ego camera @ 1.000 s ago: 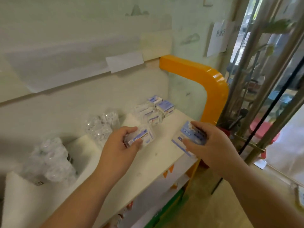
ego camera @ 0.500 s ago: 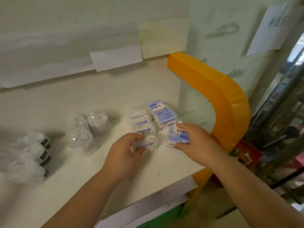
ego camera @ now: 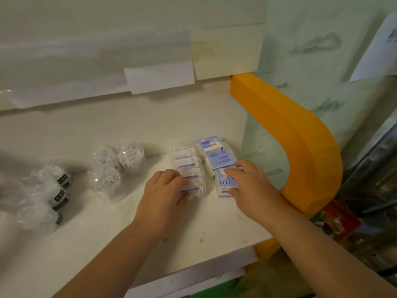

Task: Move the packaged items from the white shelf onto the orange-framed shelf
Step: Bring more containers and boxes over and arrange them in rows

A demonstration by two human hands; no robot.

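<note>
Head view: left hand (ego camera: 165, 192) grips a clear-wrapped pack (ego camera: 194, 189) at frame centre, right hand (ego camera: 250, 181) pinches a blue box (ego camera: 224, 187) just right of it, both packs on the orange-framed shelf (ego camera: 300, 147) at the near end of two pack rows

Little print reads clearly. The rear blue box (ego camera: 210, 144) carries what looks like "1+1" under a line of blurred characters beside a small cartoon animal. The front blue box (ego camera: 224, 186) shows a row of Chinese characters too soft to make out. The black labels (ego camera: 62, 179) on the wrapped rolls bear light marks that stay illegible, as does the wall paper (ego camera: 384, 46).
</note>
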